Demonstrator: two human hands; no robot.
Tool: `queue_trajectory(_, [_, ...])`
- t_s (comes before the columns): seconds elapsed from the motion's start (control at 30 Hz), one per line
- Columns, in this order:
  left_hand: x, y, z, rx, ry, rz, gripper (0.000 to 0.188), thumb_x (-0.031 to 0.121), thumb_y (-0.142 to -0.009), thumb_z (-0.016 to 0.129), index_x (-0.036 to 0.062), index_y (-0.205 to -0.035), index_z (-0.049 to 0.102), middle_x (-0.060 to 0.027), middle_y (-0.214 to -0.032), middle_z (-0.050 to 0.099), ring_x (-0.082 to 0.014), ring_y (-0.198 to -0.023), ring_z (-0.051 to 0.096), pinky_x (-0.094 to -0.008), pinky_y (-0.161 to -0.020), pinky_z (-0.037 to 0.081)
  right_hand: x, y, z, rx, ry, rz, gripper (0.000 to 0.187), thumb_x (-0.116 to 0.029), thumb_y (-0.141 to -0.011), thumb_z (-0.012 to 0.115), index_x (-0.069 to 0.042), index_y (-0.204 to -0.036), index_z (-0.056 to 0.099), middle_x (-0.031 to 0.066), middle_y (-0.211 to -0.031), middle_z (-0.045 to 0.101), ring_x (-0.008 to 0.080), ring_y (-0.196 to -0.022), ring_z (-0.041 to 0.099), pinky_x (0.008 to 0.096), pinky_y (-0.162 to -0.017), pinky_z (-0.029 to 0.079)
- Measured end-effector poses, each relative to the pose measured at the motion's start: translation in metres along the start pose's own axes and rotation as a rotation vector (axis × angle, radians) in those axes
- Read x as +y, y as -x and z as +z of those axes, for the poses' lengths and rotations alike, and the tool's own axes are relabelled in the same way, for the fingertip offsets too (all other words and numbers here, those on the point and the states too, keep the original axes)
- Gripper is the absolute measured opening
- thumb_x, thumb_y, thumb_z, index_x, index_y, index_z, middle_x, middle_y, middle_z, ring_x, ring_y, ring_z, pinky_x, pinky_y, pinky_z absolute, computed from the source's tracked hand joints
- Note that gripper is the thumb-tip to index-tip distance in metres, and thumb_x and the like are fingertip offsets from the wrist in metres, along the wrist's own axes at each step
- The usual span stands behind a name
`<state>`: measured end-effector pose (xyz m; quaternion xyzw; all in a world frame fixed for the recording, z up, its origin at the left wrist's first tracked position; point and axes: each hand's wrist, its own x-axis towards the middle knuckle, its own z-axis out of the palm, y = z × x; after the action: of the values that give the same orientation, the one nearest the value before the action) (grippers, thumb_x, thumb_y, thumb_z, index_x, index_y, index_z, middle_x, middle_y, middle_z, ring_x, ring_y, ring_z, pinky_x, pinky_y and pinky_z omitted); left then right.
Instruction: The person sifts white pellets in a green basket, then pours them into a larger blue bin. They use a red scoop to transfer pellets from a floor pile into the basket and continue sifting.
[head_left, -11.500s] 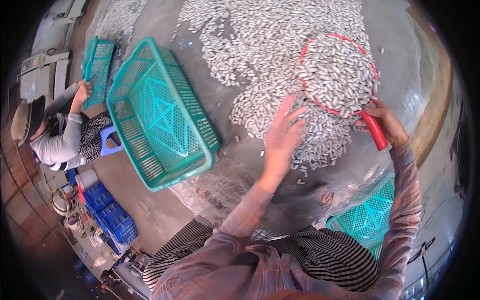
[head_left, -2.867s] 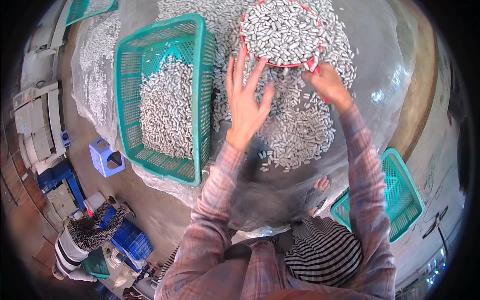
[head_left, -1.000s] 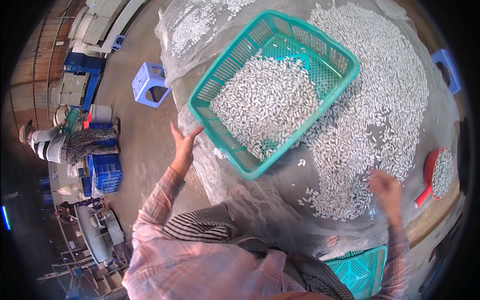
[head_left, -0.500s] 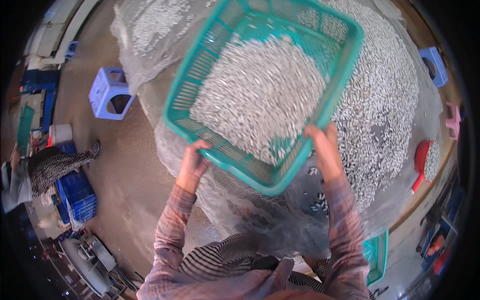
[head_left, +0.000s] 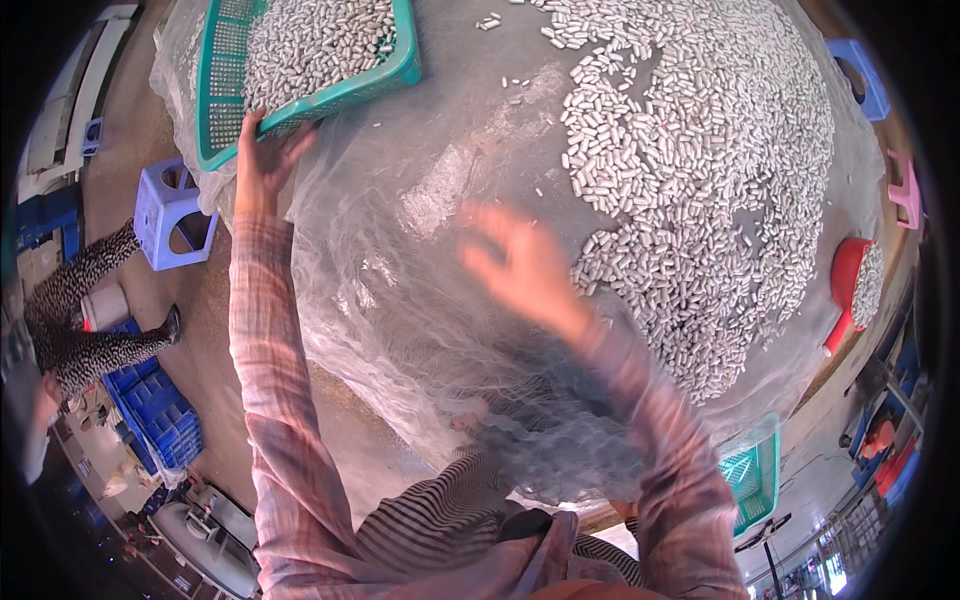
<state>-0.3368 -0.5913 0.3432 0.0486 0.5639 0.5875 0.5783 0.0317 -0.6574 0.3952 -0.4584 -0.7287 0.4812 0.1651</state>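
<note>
A green plastic basket (head_left: 408, 60) with slotted sides stands at the far left of the covered work surface, partly cut off by the picture's upper edge. It holds a heap of small silvery cylindrical pieces (head_left: 320, 50). My left hand (head_left: 265, 165) grips the basket's near rim, its thumb over the edge. My right hand (head_left: 520, 265) is smeared by motion over the middle of the sheet, fingers apart with nothing visible in them. To its right spreads a wide layer of loose silvery pieces (head_left: 690, 200). Their exact kind I cannot make out.
Thin translucent sheeting (head_left: 400, 320) covers the surface in wrinkles. A red scoop (head_left: 848, 285) full of pieces lies at the right edge. Another green basket (head_left: 760, 480) stands lower right. Blue stools (head_left: 165, 215), a pink stool (head_left: 903, 190), blue crates (head_left: 160, 410) and another person's legs (head_left: 100, 300) surround it.
The basket has moved left and away from me, from both hands' hold to the far left. My right hand has let go of it and now hangs over the middle.
</note>
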Motion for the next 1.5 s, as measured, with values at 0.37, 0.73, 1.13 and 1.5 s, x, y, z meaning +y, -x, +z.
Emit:
queue_trajectory(0.37, [-0.131,0.089,0.051,-0.136,-1.032,0.146,0.051,0.033,-0.089,0.060,-0.0040,-0.124,0.055,-0.0166,-0.115,0.064,-0.0287,-0.101,0.062,-0.0359,-0.091,0.047,0.009,0.147,0.044,-0.257,0.075,0.086,0.033,-0.005,-0.077,0.058,-0.004,-0.109,0.065,0.0144,-0.095,0.062,0.0359,-0.073,0.062,0.0398,-0.069,0.053])
queue_trajectory(0.73, [-0.015,0.137,0.157,-0.203,-1.042,0.059,0.051,0.024,-0.090,0.057,-0.0047,-0.131,0.049,-0.0172,-0.126,0.056,-0.0212,-0.119,0.051,-0.0306,-0.103,0.035,-0.071,0.193,-0.148,-0.370,0.186,-0.032,0.079,-0.030,-0.072,0.076,-0.009,-0.139,0.040,0.0151,-0.134,0.043,0.0277,-0.112,0.051,0.0434,-0.091,0.045])
queue_trajectory(1.13, [-0.218,0.221,0.133,-0.387,-0.987,0.338,0.077,0.029,-0.085,0.063,0.0003,-0.142,0.018,-0.0189,-0.137,0.036,-0.0296,-0.131,0.032,-0.0384,-0.110,0.024,0.064,0.362,-0.098,-0.628,0.509,0.552,0.072,-0.025,-0.066,0.072,-0.016,-0.134,0.048,0.0183,-0.130,0.052,0.0362,-0.115,0.053,0.0476,-0.094,0.044])
queue_trajectory(1.5, [0.030,0.162,0.272,-0.365,-0.368,0.418,0.019,0.022,-0.086,0.050,0.0071,-0.091,0.060,-0.0051,-0.101,0.060,-0.0185,-0.089,0.060,-0.0344,-0.076,0.051,-0.058,0.232,-0.312,0.725,0.836,-0.005,0.042,-0.016,-0.069,0.065,0.000,-0.108,0.063,0.0216,-0.090,0.066,0.0346,-0.079,0.063,0.0388,-0.075,0.050])
